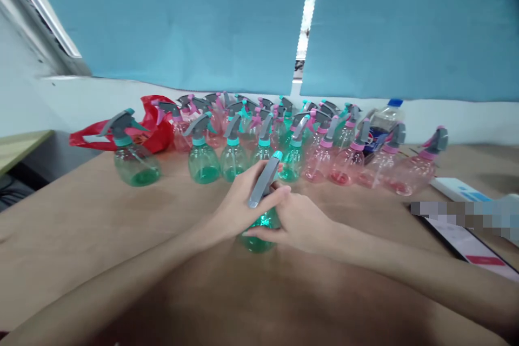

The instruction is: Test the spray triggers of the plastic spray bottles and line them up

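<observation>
Left grip: left hand (239,197) curled round the neck, grasping under the grey spray head (263,184).
Right grip: right hand (302,219) closed on the body of the green bottle (259,243).
Bottle: near, centre, over the bench (73,232).
Handling: probably light, thin, springy plastic, rather slick; neck likely the firmest hold.
Far row: green bottles (204,165) left, pink bottles (320,162) right.
Far left: red bag (160,140).
Far right: soda bottle (377,132).

A red bag (162,139) lies left of a blue-capped drink bottle (383,120).
</observation>
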Available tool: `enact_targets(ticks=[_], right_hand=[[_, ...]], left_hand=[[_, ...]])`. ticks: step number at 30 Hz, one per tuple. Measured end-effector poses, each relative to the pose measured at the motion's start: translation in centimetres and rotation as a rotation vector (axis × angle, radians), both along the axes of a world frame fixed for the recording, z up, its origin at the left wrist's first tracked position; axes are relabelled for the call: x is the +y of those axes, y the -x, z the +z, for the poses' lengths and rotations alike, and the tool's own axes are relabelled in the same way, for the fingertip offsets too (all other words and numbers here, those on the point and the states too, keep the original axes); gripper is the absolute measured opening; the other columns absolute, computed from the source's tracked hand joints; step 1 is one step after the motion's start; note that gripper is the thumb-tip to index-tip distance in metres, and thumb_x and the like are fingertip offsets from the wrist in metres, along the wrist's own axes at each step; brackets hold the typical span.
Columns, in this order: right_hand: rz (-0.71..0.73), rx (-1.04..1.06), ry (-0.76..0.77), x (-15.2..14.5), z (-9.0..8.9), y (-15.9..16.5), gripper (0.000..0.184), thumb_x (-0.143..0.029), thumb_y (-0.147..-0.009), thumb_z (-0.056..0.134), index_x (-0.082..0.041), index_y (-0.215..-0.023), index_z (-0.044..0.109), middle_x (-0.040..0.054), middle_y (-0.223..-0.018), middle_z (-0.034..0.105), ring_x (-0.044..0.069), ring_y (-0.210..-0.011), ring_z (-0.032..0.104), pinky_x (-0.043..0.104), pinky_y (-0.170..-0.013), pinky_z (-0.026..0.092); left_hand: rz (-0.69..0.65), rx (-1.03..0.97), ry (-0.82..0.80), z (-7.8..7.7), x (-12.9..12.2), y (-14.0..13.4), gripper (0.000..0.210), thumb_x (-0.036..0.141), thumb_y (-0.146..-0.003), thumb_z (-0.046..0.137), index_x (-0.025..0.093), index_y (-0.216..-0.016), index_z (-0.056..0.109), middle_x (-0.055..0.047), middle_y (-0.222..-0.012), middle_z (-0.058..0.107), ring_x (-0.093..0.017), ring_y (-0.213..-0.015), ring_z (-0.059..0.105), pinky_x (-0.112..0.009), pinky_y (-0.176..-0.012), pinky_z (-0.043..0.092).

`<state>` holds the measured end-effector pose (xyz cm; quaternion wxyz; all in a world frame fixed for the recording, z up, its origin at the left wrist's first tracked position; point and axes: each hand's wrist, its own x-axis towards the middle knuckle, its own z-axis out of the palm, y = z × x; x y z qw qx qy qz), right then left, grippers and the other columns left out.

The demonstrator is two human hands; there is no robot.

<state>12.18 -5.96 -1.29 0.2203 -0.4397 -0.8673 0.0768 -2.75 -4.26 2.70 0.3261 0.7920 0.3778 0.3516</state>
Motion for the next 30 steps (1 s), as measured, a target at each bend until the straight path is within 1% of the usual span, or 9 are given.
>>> enact_targets(ticks=[2,4,9,11,14,17,19,26,30], right_hand=[[-0.025,-0.008,-0.015,0.2,-0.3,-0.5,0.070,-0.073,-0.080,0.050,-0.012,-0.114,0.057,0.0151,-0.099,0.063,0.031,-0.081,0.066,0.044,-0.065,0.055],[-0.014,0.021,-0.008,0.4,-0.4,-0.9,0.075,-0.076,-0.079,0.048,-0.011,-0.117,0.055,0.0164,-0.103,0.062,0.032,-0.085,0.066,0.046,-0.067,0.056],[0.130,0.078,0.089,1.3,-1.3,-2.8,0.079,-0.073,-0.083,0.045,-0.013,-0.134,0.041,0.0188,-0.121,0.057,0.033,-0.103,0.063,0.049,-0.080,0.055],[0.160,0.056,0.099,1.9,-2.5,-4.2,0.075,-0.069,-0.086,0.044,-0.013,-0.137,0.040,0.0200,-0.127,0.055,0.033,-0.112,0.059,0.050,-0.088,0.052],[0.120,0.036,0.070,3.0,-4.9,-6.6,0.071,-0.063,-0.089,0.046,-0.014,-0.140,0.039,0.0206,-0.137,0.051,0.033,-0.125,0.050,0.052,-0.101,0.044],[0.071,0.009,0.067,3.9,-7.0,-8.4,0.068,-0.061,-0.090,0.047,-0.013,-0.139,0.043,0.0206,-0.140,0.050,0.032,-0.130,0.047,0.051,-0.106,0.041],[0.050,0.008,0.057,4.1,-7.8,-8.8,0.068,-0.060,-0.090,0.047,-0.013,-0.139,0.045,0.0195,-0.143,0.048,0.032,-0.133,0.044,0.052,-0.108,0.039],[0.025,0.031,0.041,4.0,-8.1,-8.6,0.058,-0.053,-0.093,0.048,-0.015,-0.137,0.049,0.0148,-0.144,0.049,0.028,-0.135,0.043,0.050,-0.111,0.037],[0.017,0.037,0.043,4.1,-8.1,-8.7,0.054,-0.049,-0.095,0.048,-0.015,-0.136,0.051,0.0131,-0.143,0.050,0.027,-0.135,0.042,0.049,-0.112,0.037]], left_hand=[[-0.002,-0.003,-0.006,-0.2,0.2,-0.7,0.029,0.036,-0.089,0.056,0.021,-0.115,0.055,-0.005,-0.109,0.066,-0.022,-0.097,0.064,-0.039,-0.086,0.052],[0.000,-0.012,-0.007,-0.5,0.6,-1.0,0.026,0.031,-0.090,0.054,0.021,-0.114,0.055,-0.005,-0.107,0.066,-0.021,-0.094,0.064,-0.038,-0.085,0.051],[-0.013,-0.119,0.005,-1.4,1.6,-1.2,0.032,0.019,-0.083,0.053,0.020,-0.114,0.056,-0.004,-0.101,0.065,-0.021,-0.092,0.063,-0.038,-0.087,0.053],[-0.031,-0.162,0.029,-1.6,2.1,-1.1,0.033,0.018,-0.081,0.053,0.021,-0.113,0.058,-0.003,-0.102,0.066,-0.021,-0.094,0.063,-0.039,-0.089,0.053],[-0.017,-0.183,0.028,-1.7,3.1,-1.0,0.033,0.018,-0.079,0.054,0.022,-0.111,0.061,-0.003,-0.111,0.066,-0.021,-0.100,0.064,-0.038,-0.094,0.052],[0.025,-0.196,0.005,-1.6,3.9,-1.1,0.032,0.018,-0.078,0.054,0.024,-0.109,0.063,-0.002,-0.116,0.066,-0.021,-0.106,0.064,-0.036,-0.095,0.051],[0.037,-0.195,-0.002,-1.6,4.3,-1.2,0.032,0.018,-0.077,0.054,0.025,-0.107,0.063,-0.001,-0.116,0.067,-0.022,-0.107,0.064,-0.035,-0.092,0.052],[0.024,-0.153,0.000,-1.6,4.9,-1.0,0.037,0.016,-0.074,0.053,0.027,-0.108,0.061,0.000,-0.114,0.066,-0.019,-0.091,0.067,-0.034,-0.083,0.054],[0.038,-0.116,0.017,-1.7,4.9,-0.8,0.037,0.018,-0.074,0.053,0.028,-0.109,0.061,0.000,-0.099,0.066,-0.018,-0.076,0.064,-0.033,-0.073,0.053]])
